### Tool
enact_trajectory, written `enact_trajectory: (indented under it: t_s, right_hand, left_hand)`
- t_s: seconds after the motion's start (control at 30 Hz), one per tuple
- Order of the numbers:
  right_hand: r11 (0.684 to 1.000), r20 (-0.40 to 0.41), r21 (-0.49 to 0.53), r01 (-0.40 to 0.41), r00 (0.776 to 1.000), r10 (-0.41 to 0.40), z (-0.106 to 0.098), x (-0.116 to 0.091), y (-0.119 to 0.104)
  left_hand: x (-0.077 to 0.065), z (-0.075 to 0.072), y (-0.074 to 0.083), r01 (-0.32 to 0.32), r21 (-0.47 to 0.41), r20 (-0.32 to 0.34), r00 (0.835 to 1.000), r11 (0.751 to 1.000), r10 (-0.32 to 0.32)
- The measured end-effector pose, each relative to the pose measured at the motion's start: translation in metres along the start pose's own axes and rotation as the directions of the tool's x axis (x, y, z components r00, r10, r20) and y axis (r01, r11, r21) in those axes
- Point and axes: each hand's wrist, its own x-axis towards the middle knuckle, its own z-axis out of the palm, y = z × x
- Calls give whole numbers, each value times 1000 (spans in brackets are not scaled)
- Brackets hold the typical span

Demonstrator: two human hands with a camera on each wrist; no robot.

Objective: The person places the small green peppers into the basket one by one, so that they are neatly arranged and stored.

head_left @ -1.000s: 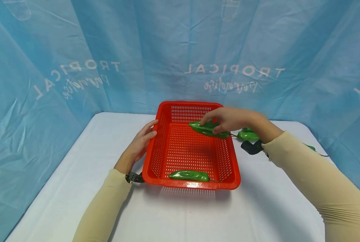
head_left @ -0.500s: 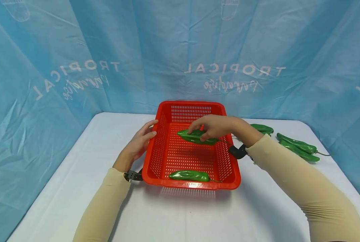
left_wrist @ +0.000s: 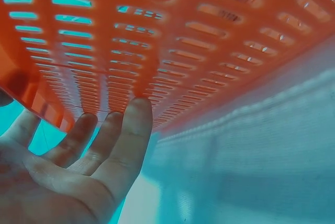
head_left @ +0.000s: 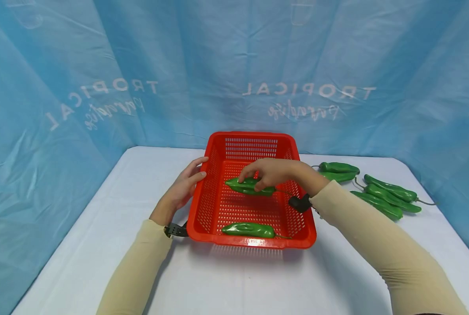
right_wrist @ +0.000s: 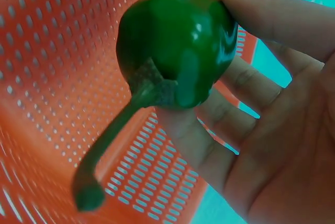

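I have the held green pepper (head_left: 248, 189) in the right hand (head_left: 271, 171), pinched between thumb and fingers, over the inside of the red basket (head_left: 250, 210). Its long axis runs left to right across the scene, tip to the left, stem to the right and tilted slightly toward the near side. It lies just left of the right hand's palm and well right of the left hand (head_left: 183, 186), so the right arm is clearly the nearer one. I cannot tell whether its underside meets the basket floor.

My left hand has its fingers extended and spread, resting against the outside of the basket's left wall near the rim.

Counting: one basket, and seven peppers that I can see. One is in the right hand; a second pepper (head_left: 248, 229) lies along the basket's near wall, roughly parallel to the first; a pair of peppers (head_left: 338, 168) and a trio of peppers (head_left: 392, 199) lie to the right on the white tablecloth (head_left: 92, 227). The right arm could hide more.
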Motion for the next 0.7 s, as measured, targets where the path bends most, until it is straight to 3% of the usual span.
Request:
enact_trajectory:
  t_s: [0.7]
  right_hand:
    - [999, 62, 42, -32, 998, 30, 25, 18, 0]
  left_hand:
    - [-2, 2, 5, 20, -18, -2, 1000, 1000, -20]
